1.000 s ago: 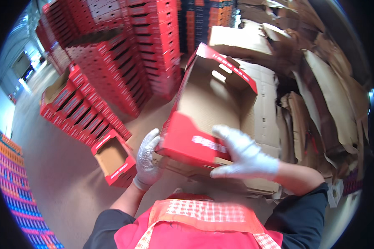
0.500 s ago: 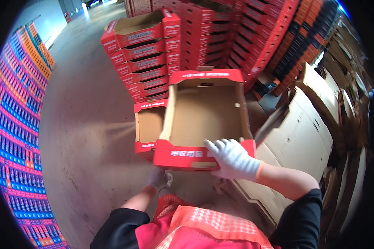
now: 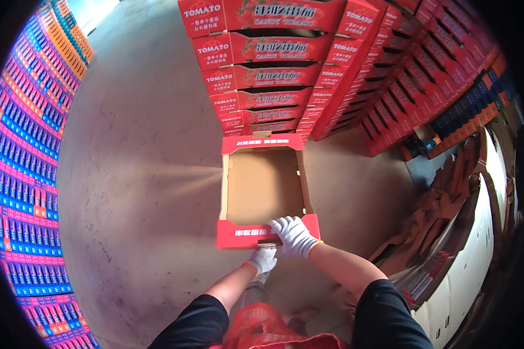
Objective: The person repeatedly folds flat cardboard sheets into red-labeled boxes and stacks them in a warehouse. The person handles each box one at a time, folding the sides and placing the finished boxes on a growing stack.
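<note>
A red open-topped cardboard box (image 3: 268, 234) with a plain brown inside lies before me, its near wall facing me. My right hand (image 3: 295, 237), in a white knit glove, is closed over the top of that near wall, with its fingers curling to the inside. Lower and to the left, my left hand (image 3: 263, 260), also gloved, is at the bottom edge of the same wall. Its fingers are partly hidden there, so their grip does not show. What lies under the box is hidden.
Right beyond the box rises a tall stack of red cartons (image 3: 279, 75), with more red stacks (image 3: 413, 93) to its right. Colourful cartons (image 3: 26, 203) line the left. Flattened white and brown cardboard (image 3: 466, 250) leans at the right. Grey concrete floor (image 3: 140, 174) lies between.
The box has moved lower and farther from me, to where a second red box showed at its left. My left hand has come up to its near edge. The view has swung right, nearer the stack.
</note>
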The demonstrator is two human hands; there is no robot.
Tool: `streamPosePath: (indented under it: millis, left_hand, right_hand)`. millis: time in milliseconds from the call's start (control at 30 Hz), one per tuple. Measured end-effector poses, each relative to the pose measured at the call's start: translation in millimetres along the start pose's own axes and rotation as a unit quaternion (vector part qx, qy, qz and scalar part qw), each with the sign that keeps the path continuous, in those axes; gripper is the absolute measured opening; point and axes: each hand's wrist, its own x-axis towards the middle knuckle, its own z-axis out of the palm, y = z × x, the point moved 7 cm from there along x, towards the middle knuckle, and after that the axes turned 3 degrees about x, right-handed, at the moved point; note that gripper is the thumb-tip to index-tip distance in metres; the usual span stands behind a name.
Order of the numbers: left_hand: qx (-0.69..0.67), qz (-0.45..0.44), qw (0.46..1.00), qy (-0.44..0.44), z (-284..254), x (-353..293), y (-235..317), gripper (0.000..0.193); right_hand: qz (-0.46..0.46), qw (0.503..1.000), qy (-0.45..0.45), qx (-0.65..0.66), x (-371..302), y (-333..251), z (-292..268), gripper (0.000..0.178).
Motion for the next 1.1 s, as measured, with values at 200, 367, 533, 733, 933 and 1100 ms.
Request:
streamPosePath:
  millis: [200, 367, 533, 733, 933, 1100]
  left_hand:
    - [-0.167, -0.04, 0.981, -0.09, -4, 0, -24, 0.04]
    - [-0.043, 0.232, 0.967, -0.099, -24, -48, 34, 0.047]
    - [-0.245, 0.206, 0.946, -0.043, -75, -107, 94, 0.033]
    - [-0.484, 0.03, 0.874, 0.035, -158, -57, 142, 0.026]
    - [-0.278, 0.322, 0.902, 0.067, -272, 75, 308, 0.041]
    - [-0.169, 0.231, 0.952, 0.108, -260, 188, 467, 0.109]
  right_hand:
    - [0.069, 0.99, -0.101, -0.069, 31, 8, 41, 0.079]
    - [0.117, 0.977, -0.155, -0.088, 40, 6, 66, 0.079]
    - [0.116, 0.988, 0.04, 0.098, -2, -25, -6, 0.059]
    - [0.089, 0.836, 0.277, 0.466, -210, -80, -135, 0.044]
    - [0.298, 0.641, 0.611, 0.357, -552, -21, -155, 0.013]
    - [0.597, 0.433, 0.675, -0.02, -826, 22, -110, 0.024]
